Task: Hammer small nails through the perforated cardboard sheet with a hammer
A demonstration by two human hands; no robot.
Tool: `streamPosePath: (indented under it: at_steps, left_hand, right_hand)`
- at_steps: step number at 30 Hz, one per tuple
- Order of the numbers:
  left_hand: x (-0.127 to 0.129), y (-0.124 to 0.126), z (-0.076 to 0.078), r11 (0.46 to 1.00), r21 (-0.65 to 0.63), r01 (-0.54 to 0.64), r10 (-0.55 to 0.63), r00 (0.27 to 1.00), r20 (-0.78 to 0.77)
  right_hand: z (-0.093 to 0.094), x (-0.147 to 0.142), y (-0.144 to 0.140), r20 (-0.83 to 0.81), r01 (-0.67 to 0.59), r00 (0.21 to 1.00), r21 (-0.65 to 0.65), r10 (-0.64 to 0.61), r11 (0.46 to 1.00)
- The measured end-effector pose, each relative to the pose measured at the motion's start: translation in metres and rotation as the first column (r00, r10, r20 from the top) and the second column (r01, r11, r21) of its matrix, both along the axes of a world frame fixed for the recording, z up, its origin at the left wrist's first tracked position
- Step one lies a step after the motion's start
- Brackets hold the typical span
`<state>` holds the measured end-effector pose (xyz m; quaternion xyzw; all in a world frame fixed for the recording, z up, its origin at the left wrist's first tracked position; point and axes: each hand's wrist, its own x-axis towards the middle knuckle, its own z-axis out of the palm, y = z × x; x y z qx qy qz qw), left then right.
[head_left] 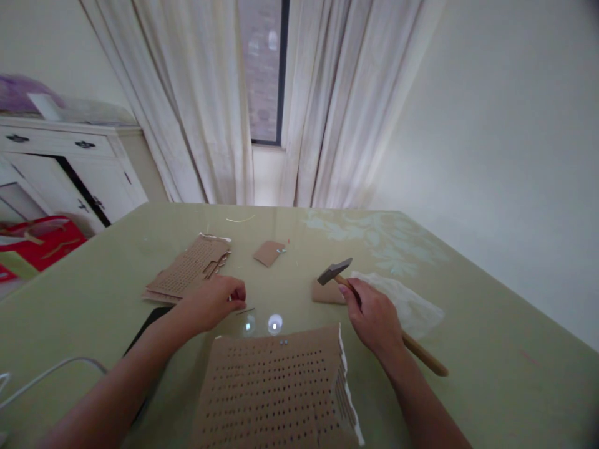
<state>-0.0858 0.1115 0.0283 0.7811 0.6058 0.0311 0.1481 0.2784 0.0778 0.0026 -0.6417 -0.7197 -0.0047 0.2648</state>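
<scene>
My right hand (374, 318) grips the wooden handle of a hammer (335, 272), whose metal head hovers over a small brown cardboard piece (326, 293). My left hand (216, 300) rests on the green table (477, 349) with fingers curled, pinching something small by a thin nail (245, 310). A large perforated cardboard sheet (276, 393) lies close in front of me between my arms, with small metal bits near its top edge.
A stack of perforated cardboard (189, 269) lies far left, a small cardboard scrap (269, 252) mid-table, a clear plastic bag (407, 302) to the right. A dark flat object (145, 327) and white cable (47, 374) sit at left. White cabinet (70, 168) and red bag (40, 240) stand beyond.
</scene>
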Motion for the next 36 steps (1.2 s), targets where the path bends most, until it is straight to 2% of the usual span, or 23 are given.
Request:
streamPosePath:
  at_steps: [3, 6, 12, 15, 24, 27, 36]
  left_hand:
    - [0.015, -0.003, -0.012, 0.995, -0.046, 0.089, -0.088, 0.996, 0.03]
    - [0.024, -0.003, -0.021, 0.99, -0.073, 0.118, -0.117, 0.993, 0.018]
    - [0.017, 0.004, -0.034, 0.983, -0.089, 0.162, -0.162, 0.987, 0.013]
    - [0.009, 0.005, -0.032, 0.988, -0.059, 0.143, -0.142, 0.99, 0.016]
    - [-0.017, 0.011, -0.013, 0.999, 0.001, 0.043, -0.043, 0.999, -0.017]
    - [-0.011, 0.013, -0.014, 0.999, 0.038, 0.01, -0.008, 0.999, -0.039]
    - [0.014, 0.006, -0.027, 0.999, 0.024, 0.033, -0.033, 0.999, -0.016]
  right_hand:
    - [0.001, -0.003, -0.001, 0.01, -0.009, 1.0, -0.023, 0.009, 1.0]
    - [0.003, -0.005, -0.002, 0.015, -0.006, 1.0, -0.038, 0.007, 0.999]
    - [0.005, -0.006, -0.003, 0.024, -0.004, 1.0, -0.058, 0.005, 0.998]
    - [0.005, -0.007, -0.003, 0.025, -0.006, 1.0, -0.066, 0.008, 0.998]
    - [0.003, -0.008, -0.002, 0.03, -0.005, 1.0, -0.083, 0.008, 0.997]
    - [0.003, -0.009, -0.003, 0.032, -0.008, 0.999, -0.089, 0.011, 0.996]
    - [0.003, -0.01, -0.003, 0.043, -0.002, 0.999, -0.103, 0.006, 0.995]
